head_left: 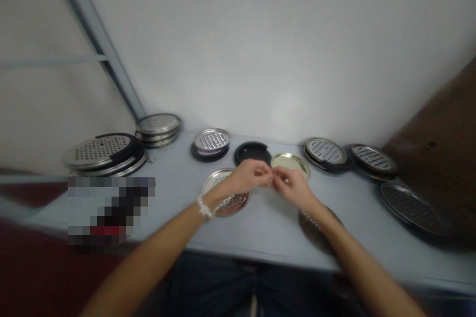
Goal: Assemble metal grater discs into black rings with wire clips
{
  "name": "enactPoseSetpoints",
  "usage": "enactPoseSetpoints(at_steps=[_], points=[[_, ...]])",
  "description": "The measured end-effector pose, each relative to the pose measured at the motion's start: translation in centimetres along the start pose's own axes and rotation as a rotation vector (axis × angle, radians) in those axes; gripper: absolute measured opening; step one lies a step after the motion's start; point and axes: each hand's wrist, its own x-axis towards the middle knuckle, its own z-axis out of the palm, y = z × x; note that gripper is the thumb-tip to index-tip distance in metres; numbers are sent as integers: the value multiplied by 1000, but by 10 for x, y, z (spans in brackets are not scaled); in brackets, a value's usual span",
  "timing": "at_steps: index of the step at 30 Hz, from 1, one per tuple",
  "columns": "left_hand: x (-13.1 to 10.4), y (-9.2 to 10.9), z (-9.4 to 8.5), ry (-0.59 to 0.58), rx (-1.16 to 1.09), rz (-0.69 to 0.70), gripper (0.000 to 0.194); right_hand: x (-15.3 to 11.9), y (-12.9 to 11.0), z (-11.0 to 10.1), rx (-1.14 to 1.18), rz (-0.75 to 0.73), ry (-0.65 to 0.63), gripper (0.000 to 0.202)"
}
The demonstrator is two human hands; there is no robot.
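My left hand (pixel 256 174) and my right hand (pixel 289 183) meet in the middle of the view, above the table, with fingertips pinched together. Whatever lies between the fingertips is too small or blurred to name. Under my left hand and wrist is a round metal grater plate (pixel 238 203), partly covered. Behind the hands lie a black round base (pixel 253 151) and a shiny gold-toned round plate (pixel 288 160). Below my right forearm, another round perforated plate (pixel 316 230) rests near the table's front edge, partly hidden.
Stacked round graters (pixel 100 151) stand at the left, with another stack (pixel 159 123) behind them. Along the wall are a small grater (pixel 211 139) and more graters (pixel 326 151), (pixel 374 159). A dark grater (pixel 412 208) lies at the table's (pixel 267 237) right.
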Motion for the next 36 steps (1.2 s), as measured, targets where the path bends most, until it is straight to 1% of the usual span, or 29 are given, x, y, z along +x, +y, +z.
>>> enactPoseSetpoints(at_steps=[2, 6, 10, 13, 19, 23, 27, 30, 36], points=[[1, 0, 1, 26, 11, 0, 25, 0, 0, 1, -20, 19, 24, 23], [1, -3, 3, 71, 85, 38, 23, 1, 2, 3, 52, 100, 68, 22], [0, -9, 4, 94, 204, 80, 20, 2, 4, 2, 79, 130, 33, 20], [0, -12, 3, 86, 274, 100, 20, 1, 4, 2, 117, 136, 9, 20], [-2, -8, 5, 107, 446, 136, 15, 2, 5, 3, 83, 123, -2, 21], [-3, -4, 5, 127, 609, 136, 15, 3, 8, 2, 49, 80, -5, 22], [-2, -5, 2, 138, 802, 107, 14, 4, 12, 1, 7, 66, 82, 18], [-1, -7, 3, 127, 890, 97, 16, 3, 12, 1, 41, 73, 122, 10], [-1, -5, 6, 119, 943, 92, 18, 2, 8, 2, 9, 2, 63, 6]])
